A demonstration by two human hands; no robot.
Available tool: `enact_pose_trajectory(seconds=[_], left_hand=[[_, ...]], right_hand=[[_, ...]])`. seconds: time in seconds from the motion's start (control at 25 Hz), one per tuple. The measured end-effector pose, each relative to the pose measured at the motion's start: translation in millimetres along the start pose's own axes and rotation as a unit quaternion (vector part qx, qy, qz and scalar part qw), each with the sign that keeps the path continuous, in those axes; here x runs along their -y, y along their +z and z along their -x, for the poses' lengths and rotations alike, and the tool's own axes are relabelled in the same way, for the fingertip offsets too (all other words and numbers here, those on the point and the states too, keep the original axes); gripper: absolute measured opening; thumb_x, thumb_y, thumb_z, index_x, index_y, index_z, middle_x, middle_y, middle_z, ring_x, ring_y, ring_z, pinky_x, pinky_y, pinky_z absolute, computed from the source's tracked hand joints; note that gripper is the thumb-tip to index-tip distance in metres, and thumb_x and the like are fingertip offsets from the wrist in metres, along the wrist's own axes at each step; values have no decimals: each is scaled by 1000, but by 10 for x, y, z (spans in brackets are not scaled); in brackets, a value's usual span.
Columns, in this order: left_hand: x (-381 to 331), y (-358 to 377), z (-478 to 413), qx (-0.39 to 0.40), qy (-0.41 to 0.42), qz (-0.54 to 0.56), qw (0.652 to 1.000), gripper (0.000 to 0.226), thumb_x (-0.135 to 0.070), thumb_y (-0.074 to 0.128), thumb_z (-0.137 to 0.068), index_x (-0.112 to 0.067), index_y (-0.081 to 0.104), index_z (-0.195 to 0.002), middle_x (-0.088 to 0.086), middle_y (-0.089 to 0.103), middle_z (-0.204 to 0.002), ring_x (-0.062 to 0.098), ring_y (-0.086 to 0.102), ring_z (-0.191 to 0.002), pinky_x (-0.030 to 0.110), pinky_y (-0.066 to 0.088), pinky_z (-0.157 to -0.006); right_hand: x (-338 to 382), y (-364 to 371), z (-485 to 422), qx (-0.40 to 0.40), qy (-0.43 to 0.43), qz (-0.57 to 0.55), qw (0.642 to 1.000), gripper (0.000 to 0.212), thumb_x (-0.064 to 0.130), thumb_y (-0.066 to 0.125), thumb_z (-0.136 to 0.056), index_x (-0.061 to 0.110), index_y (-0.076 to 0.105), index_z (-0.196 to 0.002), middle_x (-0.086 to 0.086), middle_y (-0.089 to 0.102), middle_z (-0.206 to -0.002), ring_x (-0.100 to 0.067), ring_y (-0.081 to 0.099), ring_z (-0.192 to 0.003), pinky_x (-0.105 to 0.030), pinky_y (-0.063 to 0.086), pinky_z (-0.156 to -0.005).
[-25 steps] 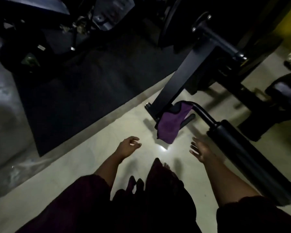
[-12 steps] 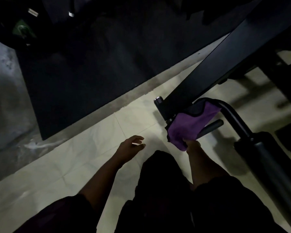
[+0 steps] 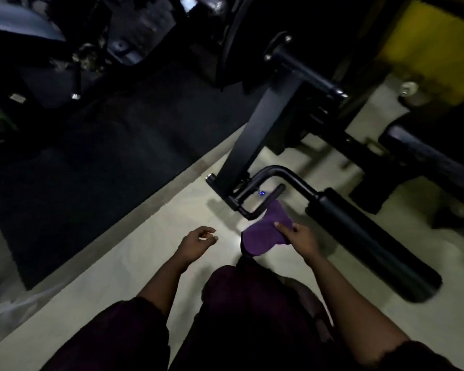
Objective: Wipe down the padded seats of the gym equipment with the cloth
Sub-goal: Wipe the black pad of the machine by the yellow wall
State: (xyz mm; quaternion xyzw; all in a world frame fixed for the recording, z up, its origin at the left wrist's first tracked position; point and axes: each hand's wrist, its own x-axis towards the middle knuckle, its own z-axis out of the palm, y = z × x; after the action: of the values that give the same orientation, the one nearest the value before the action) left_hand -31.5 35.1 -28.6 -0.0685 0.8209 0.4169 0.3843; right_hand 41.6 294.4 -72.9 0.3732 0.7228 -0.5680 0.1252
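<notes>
Where right grip pinches — cloth hangs.

A dim gym: black exercise machine, foam roller pad, rubber floor mat.

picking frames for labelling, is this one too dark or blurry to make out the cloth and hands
Head view: dim overall, with the machines at the top nearly black and smeared by blur; the pale floor is brightest, with a small glare spot beside the cloth; the purple cloth, the right hand gripping it and the empty left hand read clearly.
</notes>
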Motion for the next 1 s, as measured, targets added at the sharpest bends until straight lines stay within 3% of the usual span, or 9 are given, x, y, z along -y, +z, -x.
enact_pose_trajectory(seconds=[0.08, 0.2, 0.32, 0.4, 0.52, 0.72, 0.84, 0.92, 1.0], left_hand=[[-5, 102, 295, 28, 29, -23, 999, 26, -24, 60, -90, -16, 61, -114, 7, 59, -114, 18, 55, -98, 27, 41, -80], [11, 358, 611, 79, 71, -64, 992, 22, -24, 60, -90, -19, 62, -111, 8, 61, -115, 21, 57, -103, 27, 41, -79], [-79, 827, 924, 158, 115, -142, 970, 19, -22, 61, -89, -22, 62, -108, 5, 62, -109, 19, 60, -100, 24, 43, -74], [-193, 1250, 1145, 218, 147, -187, 947, 18, -20, 60, -90, -21, 61, -108, 5, 62, -105, 16, 59, -91, 18, 43, -68], [-413, 1927, 1472, 298, 185, -254, 901, 23, -22, 59, -91, -19, 61, -113, 2, 62, -106, 15, 58, -92, 17, 42, -71], [-785, 3421, 2108, 384, 258, -362, 809, 22, -24, 58, -91, -20, 58, -113, 0, 59, -106, 13, 56, -94, 14, 41, -71], [-945, 4332, 2557, 413, 277, -378, 781, 23, -21, 56, -92, -17, 58, -115, 2, 59, -102, 12, 56, -90, 16, 41, -69], [-1005, 4927, 2875, 431, 279, -389, 765, 22, -21, 56, -92, -19, 58, -114, 0, 60, -99, 10, 56, -87, 17, 41, -67], [-1074, 5418, 3131, 446, 281, -399, 750, 19, -24, 57, -91, -22, 59, -110, -3, 60, -97, 9, 56, -86, 18, 41, -68]], right_hand=[[-25, -266, 681, -52, -21, -23, 998, 27, 30, 64, -86, 3, 67, -85, -13, 69, -83, -21, 61, -75, -24, 48, -67], [-258, -614, 1581, -124, -24, -37, 991, 23, 33, 63, -86, 10, 66, -86, -11, 70, -89, -21, 62, -83, -34, 50, -77], [-701, -921, 2380, -159, 9, -22, 987, 22, 37, 64, -85, 16, 67, -87, -3, 69, -91, -17, 63, -86, -30, 47, -76], [-1029, -1141, 2854, -181, 39, -13, 983, 26, 40, 64, -84, 15, 68, -91, -2, 70, -94, -17, 63, -88, -28, 46, -76], [-1546, -1461, 3457, -238, 93, -8, 967, 34, 44, 66, -82, 10, 69, -88, -4, 72, -88, -18, 65, -85, -33, 48, -76], [-2506, -2106, 4447, -339, 127, -48, 931, 35, 46, 68, -79, 10, 68, -80, -3, 70, -76, -13, 64, -73, -25, 44, -63], [-2985, -2571, 4846, -373, 130, -15, 919, 51, 57, 63, -77, 7, 57, -70, -3, 59, -64, -13, 54, -61, -22, 36, -57], [-3360, -2867, 5082, -401, 137, -11, 906, 60, 66, 57, -73, 7, 53, -67, -3, 53, -61, -13, 48, -59, -27, 37, -59], [-3676, -3186, 5278, -422, 144, -9, 895, 52, 63, 57, -75, 13, 50, -64, 3, 49, -59, -12, 47, -59, -27, 35, -58]])
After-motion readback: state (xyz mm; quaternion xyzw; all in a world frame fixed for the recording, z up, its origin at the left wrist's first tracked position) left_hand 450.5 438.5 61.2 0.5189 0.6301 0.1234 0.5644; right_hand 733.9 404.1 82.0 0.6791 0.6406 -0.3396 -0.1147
